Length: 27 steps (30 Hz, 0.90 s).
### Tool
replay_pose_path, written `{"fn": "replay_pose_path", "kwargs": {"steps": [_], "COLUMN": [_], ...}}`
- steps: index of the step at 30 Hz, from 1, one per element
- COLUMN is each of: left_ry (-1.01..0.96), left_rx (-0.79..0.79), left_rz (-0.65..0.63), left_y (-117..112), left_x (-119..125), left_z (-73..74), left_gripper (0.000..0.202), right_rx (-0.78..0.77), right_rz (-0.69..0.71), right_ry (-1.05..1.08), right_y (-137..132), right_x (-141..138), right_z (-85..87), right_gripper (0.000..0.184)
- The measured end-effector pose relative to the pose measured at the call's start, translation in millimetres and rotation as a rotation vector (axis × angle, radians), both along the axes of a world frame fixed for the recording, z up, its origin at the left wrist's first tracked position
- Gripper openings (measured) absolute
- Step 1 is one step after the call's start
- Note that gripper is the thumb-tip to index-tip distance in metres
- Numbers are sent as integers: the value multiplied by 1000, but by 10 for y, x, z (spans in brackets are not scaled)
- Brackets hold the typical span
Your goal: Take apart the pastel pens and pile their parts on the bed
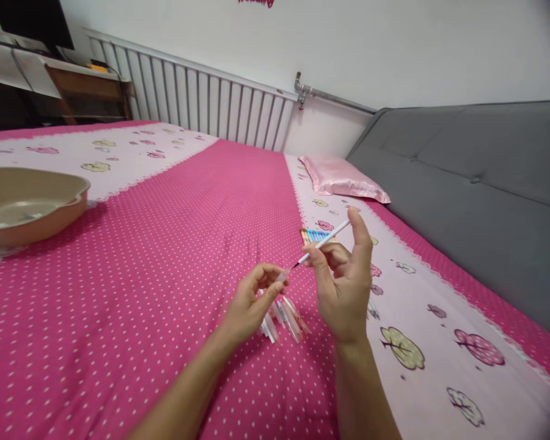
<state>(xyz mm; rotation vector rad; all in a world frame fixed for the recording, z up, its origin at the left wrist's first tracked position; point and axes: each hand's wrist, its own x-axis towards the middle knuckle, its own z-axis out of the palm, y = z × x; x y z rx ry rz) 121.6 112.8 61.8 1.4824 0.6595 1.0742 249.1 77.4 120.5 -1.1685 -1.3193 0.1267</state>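
Observation:
My right hand (348, 296) pinches a slim white pen refill (334, 233) with a dark pointed tip, its rear end resting against my raised index finger. It slants down to the left. My left hand (247, 305) is closed on a small translucent tube (282, 276), mostly hidden by the fingers. The refill's tip is at the tube's mouth; whether it is inside I cannot tell. Below my hands lies a loose pile of clear and whitish pen tubes (293, 321). Behind my right hand is a row of blue and orange pen-like sticks (318, 236), partly covered.
Everything lies on a pink dotted bedspread (165, 275). A beige-pink basin (41, 229) stands at the left. A pink pillow (341, 177) lies near the grey padded headboard (472, 177). Whitish pieces (373, 308) show beside my right wrist. A radiator (197, 91) lines the back wall.

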Motion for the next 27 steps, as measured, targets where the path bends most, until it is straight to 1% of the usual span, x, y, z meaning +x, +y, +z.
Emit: {"fn": "replay_pose_path", "kwargs": {"steps": [5, 11, 17, 23, 27], "left_ry": [10, -3, -11, -14, -24], "left_rx": [-33, -52, -55, -50, -56], "left_rz": [-1, -3, -7, -17, -15], "left_y": [-5, 10, 4, 0, -1], "left_x": [-7, -1, 2, -10, -8], "left_z": [4, -15, -6, 2, 7], "left_gripper": [20, 21, 20, 19, 19], "right_rx": [-42, 2, -53, -8, -12], "right_rz": [13, 9, 41, 9, 16], "right_ry": [1, 28, 3, 39, 34], "right_y": [9, 1, 17, -3, 14], "right_x": [-2, -17, -28, -22, -20], "right_z": [-3, -6, -18, 2, -17], "right_gripper": [61, 61, 59, 60, 60]}}
